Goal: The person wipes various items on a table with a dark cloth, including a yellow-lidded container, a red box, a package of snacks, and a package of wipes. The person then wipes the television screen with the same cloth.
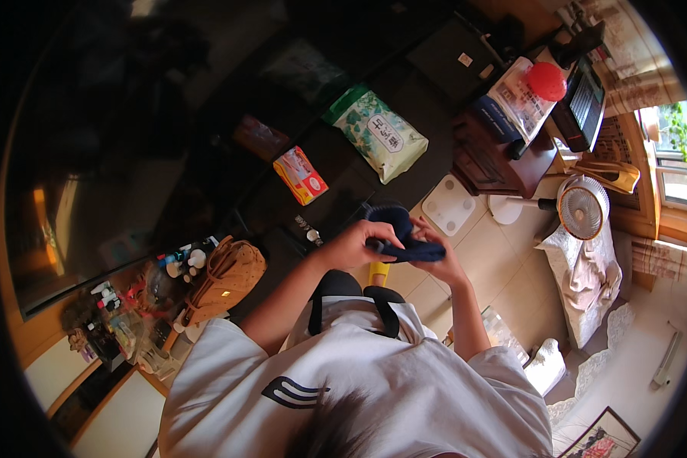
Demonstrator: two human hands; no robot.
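Both my hands hold a dark blue, soft-looking item [418, 251] in front of my body, above the edge of a black glossy surface [372, 192]. It looks bent or opened into two parts; I cannot tell exactly what it is. My left hand [362, 243] grips its left side with the thumb on top. On the right side, the fingers of my right hand [443, 257] curl around it, partly hidden behind it. A metal-band wristwatch [313, 235] lies on the black surface, left of my left hand.
Beyond the watch lie a yellow-red box [301, 176] and a green printed plastic bag [380, 134]. A tan handbag [226, 280] stands left, beside several bottles [186, 262]. To the right are a white scale [449, 204], a fan [583, 207], a laptop [581, 103] and a red ball-like object [546, 81].
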